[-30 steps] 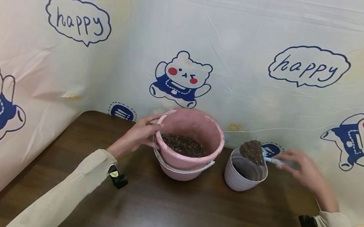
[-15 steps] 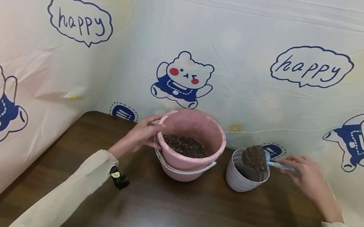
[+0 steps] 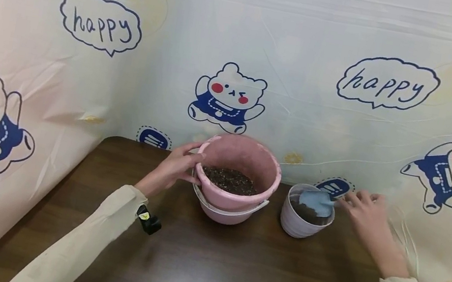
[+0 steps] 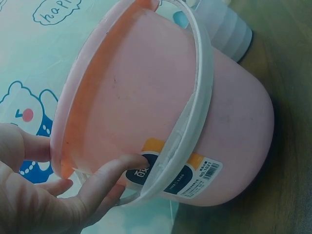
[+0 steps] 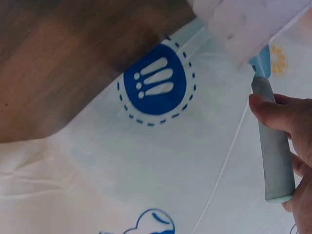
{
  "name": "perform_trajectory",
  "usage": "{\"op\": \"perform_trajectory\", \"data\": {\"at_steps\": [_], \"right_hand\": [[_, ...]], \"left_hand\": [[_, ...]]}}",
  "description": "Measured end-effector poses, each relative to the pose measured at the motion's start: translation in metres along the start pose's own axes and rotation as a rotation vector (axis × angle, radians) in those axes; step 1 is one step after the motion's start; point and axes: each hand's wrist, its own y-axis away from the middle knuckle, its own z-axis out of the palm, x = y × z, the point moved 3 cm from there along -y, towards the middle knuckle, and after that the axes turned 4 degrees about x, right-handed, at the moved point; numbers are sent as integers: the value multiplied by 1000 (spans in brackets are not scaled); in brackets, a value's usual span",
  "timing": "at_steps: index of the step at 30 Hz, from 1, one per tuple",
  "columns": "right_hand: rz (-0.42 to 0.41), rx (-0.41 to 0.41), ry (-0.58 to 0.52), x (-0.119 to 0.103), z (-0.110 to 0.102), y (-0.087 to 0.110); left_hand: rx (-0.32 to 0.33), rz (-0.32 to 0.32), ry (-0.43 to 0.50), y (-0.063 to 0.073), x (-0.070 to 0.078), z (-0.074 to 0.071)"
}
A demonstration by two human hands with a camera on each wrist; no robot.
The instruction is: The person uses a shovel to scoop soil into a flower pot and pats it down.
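Observation:
A pink bucket (image 3: 225, 211) with a white handle (image 4: 202, 97) stands on the table, dark soil (image 3: 230, 181) in its lower part. My left hand (image 3: 174, 171) grips its rim at the left side; in the left wrist view the fingers lie by a paper label (image 4: 195, 175). To the right stands a small white pot (image 3: 298, 230) with soil (image 3: 305, 213) inside. My right hand (image 3: 367, 219) holds a light blue trowel (image 3: 316, 202) by its grey handle (image 5: 275, 141), the blade tipped down inside the pot.
The dark wooden table (image 3: 196, 266) extends in front of the bucket and pot. A printed cloth (image 3: 300, 73) with bear figures hangs right behind them and along both sides.
The trowel, earlier heaped with soil over the pot, has turned over, and the soil has dropped into the pot. My left hand stays on the bucket rim.

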Motion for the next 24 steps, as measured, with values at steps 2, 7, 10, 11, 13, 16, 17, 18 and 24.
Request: {"op": "perform_trajectory", "data": {"at_steps": [2,7,10,11,13,16,17,18,24], "right_hand": [[-4,10,-28,-6,1,-1],[6,-25,-67,-21,1,-6],[19,-57,-72,-27,0,-9],[25,-67,-78,-29,0,-10],[39,-84,-91,-33,1,-11],[57,-98,-112,-37,3,-12],[62,-96,-119,-38,4,-13],[67,-93,-127,-39,4,-13],[82,-90,-165,-44,4,-18]], "left_hand": [[3,0,-2,0,0,0],[4,0,-3,-1,0,0],[4,1,-5,-1,0,-1],[4,1,-3,-1,0,-1],[3,1,0,-1,0,-1],[4,-2,3,-1,1,0],[4,-3,3,-1,1,0],[5,-4,2,-1,1,0],[14,-10,-17,-1,1,1]]}}
